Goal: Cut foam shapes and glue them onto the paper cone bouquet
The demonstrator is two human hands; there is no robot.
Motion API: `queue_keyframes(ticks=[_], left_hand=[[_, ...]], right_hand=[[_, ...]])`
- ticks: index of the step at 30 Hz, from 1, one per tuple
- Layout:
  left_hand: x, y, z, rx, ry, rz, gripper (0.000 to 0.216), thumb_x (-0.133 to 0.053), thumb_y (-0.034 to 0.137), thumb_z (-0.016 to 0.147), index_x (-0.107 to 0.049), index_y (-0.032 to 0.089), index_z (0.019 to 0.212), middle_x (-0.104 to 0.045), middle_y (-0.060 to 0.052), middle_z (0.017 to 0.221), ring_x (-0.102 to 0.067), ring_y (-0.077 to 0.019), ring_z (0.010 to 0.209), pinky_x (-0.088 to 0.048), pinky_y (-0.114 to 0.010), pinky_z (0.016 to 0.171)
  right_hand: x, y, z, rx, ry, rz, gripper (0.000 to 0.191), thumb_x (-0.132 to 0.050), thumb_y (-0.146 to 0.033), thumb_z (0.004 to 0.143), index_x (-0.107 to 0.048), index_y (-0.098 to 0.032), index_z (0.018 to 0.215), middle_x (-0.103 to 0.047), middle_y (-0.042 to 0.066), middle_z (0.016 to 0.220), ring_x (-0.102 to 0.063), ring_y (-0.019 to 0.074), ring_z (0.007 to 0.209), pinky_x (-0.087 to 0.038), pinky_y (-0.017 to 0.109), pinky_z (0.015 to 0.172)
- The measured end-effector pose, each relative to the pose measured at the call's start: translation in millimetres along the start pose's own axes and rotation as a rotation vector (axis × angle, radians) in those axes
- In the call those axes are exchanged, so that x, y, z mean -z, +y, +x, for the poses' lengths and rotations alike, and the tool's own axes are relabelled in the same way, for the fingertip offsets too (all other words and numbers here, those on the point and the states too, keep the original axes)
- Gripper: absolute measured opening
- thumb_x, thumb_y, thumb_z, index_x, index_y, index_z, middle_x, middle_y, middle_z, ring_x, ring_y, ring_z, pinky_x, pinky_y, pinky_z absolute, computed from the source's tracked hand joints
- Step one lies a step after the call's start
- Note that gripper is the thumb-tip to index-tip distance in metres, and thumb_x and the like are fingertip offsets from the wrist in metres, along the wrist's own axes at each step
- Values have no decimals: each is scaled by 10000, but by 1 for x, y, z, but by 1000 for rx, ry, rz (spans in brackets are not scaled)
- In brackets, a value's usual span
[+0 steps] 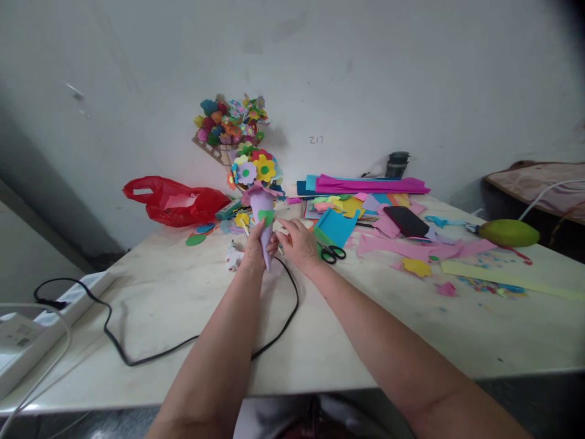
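Note:
My left hand (253, 246) is wrapped round a lilac paper cone (264, 227) that stands upright, its point down near the table. The cone holds a bunch of foam flowers (255, 171), yellow, purple and red, and a green foam piece (266, 215) is stuck on its front. My right hand (300, 242) rests right beside the cone with its fingers curled toward it; what they hold, if anything, is hidden. Black-handled scissors (332, 252) lie just right of that hand.
A black cable (192, 341) loops over the white table (192, 372) from a power strip (55, 314) at left. A red bag (176, 201), another flower bouquet (231, 125) against the wall, stacked coloured sheets (365, 184), a phone (406, 221), pink scraps and a green glue gun (508, 233) crowd the back and right.

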State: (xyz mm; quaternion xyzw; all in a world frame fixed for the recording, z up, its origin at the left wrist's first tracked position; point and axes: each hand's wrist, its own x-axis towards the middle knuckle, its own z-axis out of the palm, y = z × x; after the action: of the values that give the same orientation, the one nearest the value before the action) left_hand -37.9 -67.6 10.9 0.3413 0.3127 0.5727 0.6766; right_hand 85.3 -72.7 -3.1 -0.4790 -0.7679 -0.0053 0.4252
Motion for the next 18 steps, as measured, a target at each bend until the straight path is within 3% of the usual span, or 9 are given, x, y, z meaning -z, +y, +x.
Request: queue_keyframes(ticks=[6,18], left_hand=[[14,16,-5,-127,-52,-73,359,-510,528,823,-582,200,949,-363,59,496,-230,-38,315,-168,-153,312],[45,39,-19,-144,-42,-93,388,-468,538,848,-609,179,893,-334,51,483,-208,-34,315,-146,-157,305]], right_hand=[[-11,0,-6,-23,-163,-80,282,-474,-267,909,-635,-200,1130,-666,72,1016,-602,197,937,-437,286,759],[-45,-39,-6,263,-375,-204,284,-593,-187,790,-656,-112,1056,-646,151,1041,-560,263,1045,-388,370,935]])
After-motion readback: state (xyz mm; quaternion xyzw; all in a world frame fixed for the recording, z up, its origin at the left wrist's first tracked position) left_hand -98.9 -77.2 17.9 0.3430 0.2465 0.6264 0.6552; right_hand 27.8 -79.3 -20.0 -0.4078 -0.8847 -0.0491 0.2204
